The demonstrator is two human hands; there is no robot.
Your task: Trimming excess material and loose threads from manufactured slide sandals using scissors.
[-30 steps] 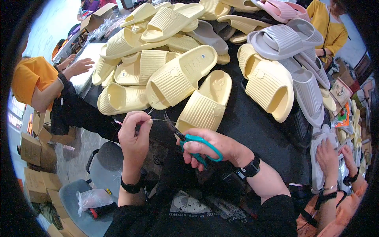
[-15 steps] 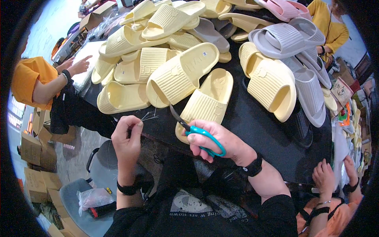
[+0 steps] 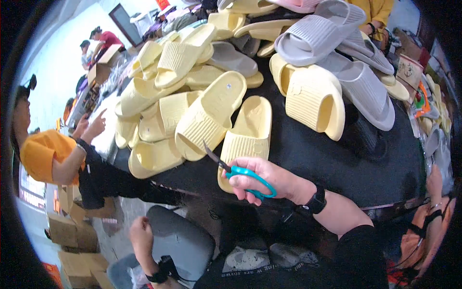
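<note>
My right hand [image 3: 269,180] grips a pair of teal-handled scissors [image 3: 238,172], blades pointing up and left over the near edge of a black table [image 3: 327,159]. Just beyond the blades lies a pale yellow slide sandal [image 3: 245,137], with another yellow sandal [image 3: 211,113] beside it. My left hand [image 3: 140,236] hangs low beside my lap, below the table edge, fingers curled with nothing visible in them. A black band sits on each wrist.
A heap of yellow sandals [image 3: 163,91] covers the table's left and back; grey ones [image 3: 332,33] lie at the back right. A person in an orange shirt [image 3: 45,154] sits at the left. Cardboard boxes [image 3: 72,231] stand on the floor. Another person's hands [image 3: 435,188] show at the right.
My left hand has dropped from beside the scissors down below the table edge. My right hand has stayed over the table edge, still holding the scissors.
</note>
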